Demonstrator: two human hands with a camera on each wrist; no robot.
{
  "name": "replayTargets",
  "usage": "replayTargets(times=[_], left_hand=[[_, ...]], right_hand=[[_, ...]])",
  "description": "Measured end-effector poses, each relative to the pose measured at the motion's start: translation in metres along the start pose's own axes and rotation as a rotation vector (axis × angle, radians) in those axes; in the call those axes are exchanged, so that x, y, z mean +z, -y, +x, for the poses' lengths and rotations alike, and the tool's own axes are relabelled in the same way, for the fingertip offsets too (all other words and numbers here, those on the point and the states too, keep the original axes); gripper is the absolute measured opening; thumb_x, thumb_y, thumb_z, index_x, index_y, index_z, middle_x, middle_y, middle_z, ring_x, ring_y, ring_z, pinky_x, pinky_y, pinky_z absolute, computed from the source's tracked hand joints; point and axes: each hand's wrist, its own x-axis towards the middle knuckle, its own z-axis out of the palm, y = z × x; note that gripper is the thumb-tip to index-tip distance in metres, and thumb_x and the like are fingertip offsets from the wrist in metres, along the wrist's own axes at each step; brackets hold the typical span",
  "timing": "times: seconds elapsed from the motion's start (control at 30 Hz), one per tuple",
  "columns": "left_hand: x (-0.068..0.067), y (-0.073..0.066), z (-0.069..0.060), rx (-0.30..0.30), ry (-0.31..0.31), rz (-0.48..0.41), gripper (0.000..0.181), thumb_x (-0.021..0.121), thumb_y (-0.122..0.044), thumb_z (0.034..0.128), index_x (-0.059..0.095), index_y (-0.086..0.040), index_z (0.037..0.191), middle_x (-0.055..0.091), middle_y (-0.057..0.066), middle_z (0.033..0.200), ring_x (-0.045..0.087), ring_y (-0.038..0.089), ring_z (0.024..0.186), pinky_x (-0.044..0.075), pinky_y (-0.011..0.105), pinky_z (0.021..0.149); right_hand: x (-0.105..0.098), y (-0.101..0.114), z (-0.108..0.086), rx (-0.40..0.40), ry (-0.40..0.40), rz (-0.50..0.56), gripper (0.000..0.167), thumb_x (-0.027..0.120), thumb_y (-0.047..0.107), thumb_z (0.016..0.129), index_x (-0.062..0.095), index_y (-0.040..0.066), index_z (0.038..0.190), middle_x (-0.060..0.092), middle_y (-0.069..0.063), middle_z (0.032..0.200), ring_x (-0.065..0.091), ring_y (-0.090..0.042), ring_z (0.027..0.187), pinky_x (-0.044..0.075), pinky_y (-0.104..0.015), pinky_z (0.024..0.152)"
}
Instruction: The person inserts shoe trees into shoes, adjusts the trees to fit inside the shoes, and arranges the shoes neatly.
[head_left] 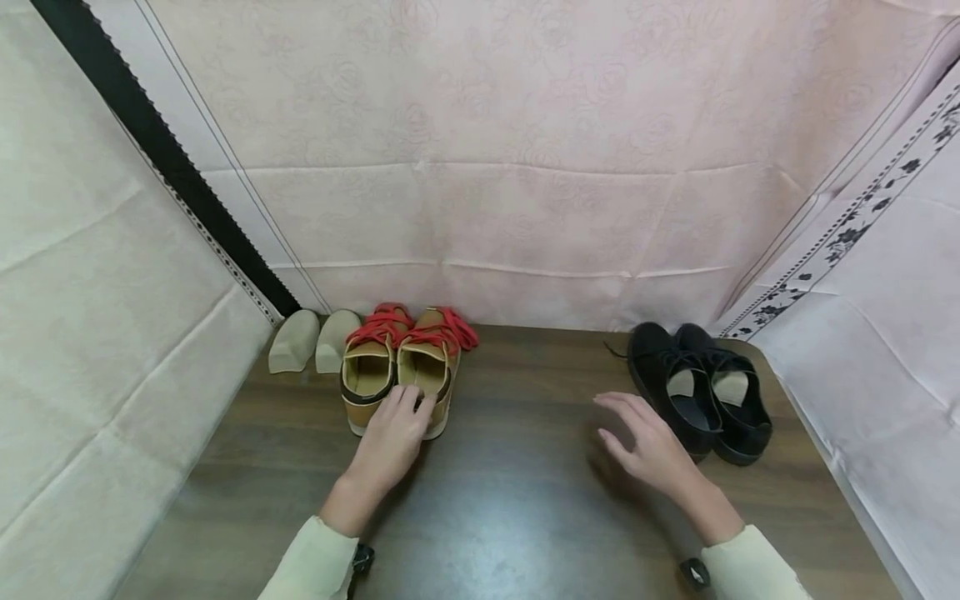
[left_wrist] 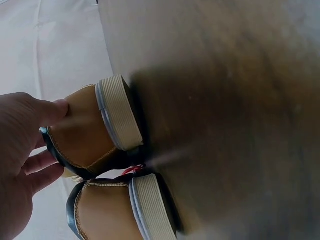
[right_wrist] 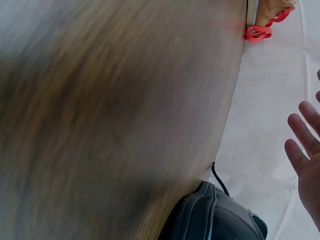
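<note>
A pair of tan shoes with red laces stands by the back wall, toes to the wall. My left hand (head_left: 395, 433) is at the heel of the right-hand tan shoe (head_left: 441, 388). In the left wrist view, its thumb lies on the outside of that tan heel (left_wrist: 85, 117), the fingers round the collar, pinching it. The left-hand tan shoe (head_left: 364, 388) stands beside it. My right hand (head_left: 647, 443) hovers over the floor with fingers spread and holds nothing. Close to its right is a pair of black lace-up shoes (head_left: 678, 398), with pale pieces (head_left: 731, 387) inside.
Two off-white, rounded toe-shaped inserts (head_left: 294, 342) sit left of the tan shoes. Pale patterned cloth walls (head_left: 480, 208) close in the back and both sides. Brown wood-look floor (head_left: 525, 467) lies between the two pairs.
</note>
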Motion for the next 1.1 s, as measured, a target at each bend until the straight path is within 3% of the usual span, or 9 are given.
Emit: replayTargets(times=[0.23,0.5,0.87,1.1], left_hand=[[-0.003,0.0,0.002,-0.023,0.037,-0.007,0.029,0.068,0.015,0.0847,0.068,0.0,0.109,0.059,0.015,0.098,0.058,0.034,0.092,0.056,0.044,0.08],[-0.006,0.001,0.005,-0.047,0.063,-0.034,0.026,0.073,0.011,0.0846,0.07,-0.001,0.107,0.061,0.013,0.099,0.059,0.033,0.094,0.056,0.042,0.08],[-0.009,0.001,0.005,-0.053,0.056,-0.043,0.028,0.081,0.008,0.0806,0.07,-0.002,0.105,0.061,0.012,0.1,0.059,0.032,0.094,0.056,0.041,0.08],[-0.008,-0.003,0.011,-0.071,0.041,-0.035,0.025,0.078,0.009,0.0817,0.071,-0.002,0.102,0.061,0.012,0.097,0.057,0.033,0.089,0.055,0.043,0.079]], right_hand=[[0.007,0.01,0.007,-0.008,0.009,0.024,0.054,0.077,0.02,0.092,0.059,0.016,0.142,0.057,-0.003,0.147,0.054,-0.023,0.135,0.049,-0.051,0.106],[0.017,0.024,0.017,-0.075,0.018,0.021,0.057,0.076,0.023,0.091,0.059,0.015,0.144,0.054,-0.006,0.151,0.054,-0.026,0.136,0.05,-0.051,0.106],[0.03,0.047,0.035,-0.132,0.059,0.016,0.059,0.076,0.027,0.091,0.056,0.013,0.146,0.051,-0.01,0.155,0.054,-0.029,0.137,0.049,-0.052,0.107],[0.038,0.059,0.044,-0.144,0.108,0.022,0.061,0.075,0.029,0.093,0.054,0.016,0.149,0.048,-0.006,0.157,0.052,-0.027,0.14,0.048,-0.051,0.11]])
